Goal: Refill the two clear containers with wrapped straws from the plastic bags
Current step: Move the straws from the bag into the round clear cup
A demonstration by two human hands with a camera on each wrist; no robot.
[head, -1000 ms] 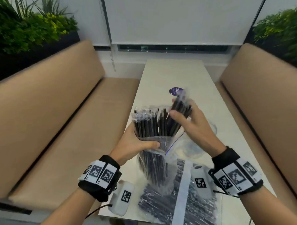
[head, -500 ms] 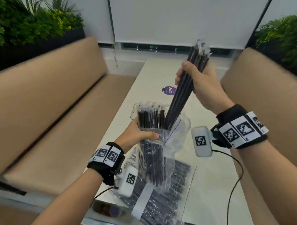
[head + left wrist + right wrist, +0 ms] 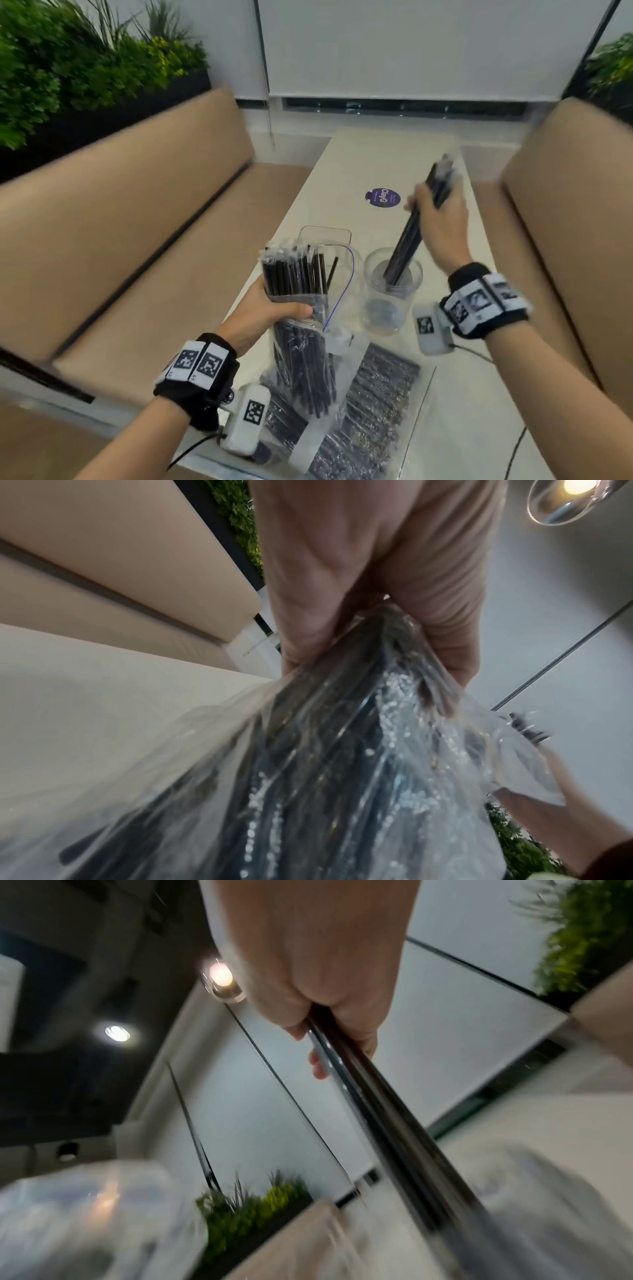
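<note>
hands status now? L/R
Left hand: grips the open bag of straws.
Right hand: grips a straw bundle, lower ends in the round container.

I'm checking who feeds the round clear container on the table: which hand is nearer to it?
Right. The right hand is just above the round clear container, lowering a bundle of straws into it; the left hand grips the straw bag beside it.

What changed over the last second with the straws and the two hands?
The right hand pulled a bundle of black wrapped straws up out of the clear plastic bag, swung it right and lowered its lower end into the round clear container. The left hand still grips the bag upright.
</note>
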